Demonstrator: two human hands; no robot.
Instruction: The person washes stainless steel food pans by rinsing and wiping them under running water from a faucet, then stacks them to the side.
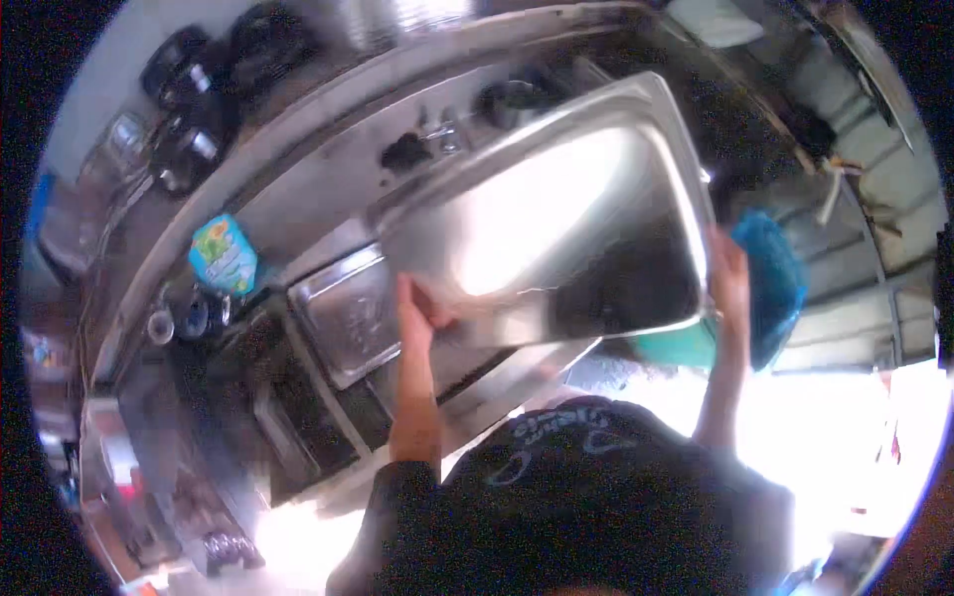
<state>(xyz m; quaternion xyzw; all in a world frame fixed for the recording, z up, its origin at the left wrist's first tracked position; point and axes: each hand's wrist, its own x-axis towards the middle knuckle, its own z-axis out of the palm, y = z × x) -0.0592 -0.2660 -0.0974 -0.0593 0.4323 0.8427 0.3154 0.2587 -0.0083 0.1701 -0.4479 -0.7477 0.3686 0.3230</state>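
Observation:
A large rectangular steel food pan point(517, 228) is held up in front of me, tilted, with bright glare across its inside. My left hand point(419, 306) is closed on its near left edge; the thumb shows and some fingers are hidden by the pan. At the opposite end, my right hand point(728, 268) grips the rim, its fingers partly out of sight. Below and left of the raised pan, a smaller shallow steel pan point(348, 308) rests at the sink. A blue plastic bag point(773, 283) hangs just beyond my right hand.
Sink basins point(298, 427) run along the counter to the left. A blue-green pouch point(224, 254) stands on the ledge near small jars point(161, 326). A faucet point(445, 137) is behind the raised pan. Dark pots point(184, 109) sit at upper left.

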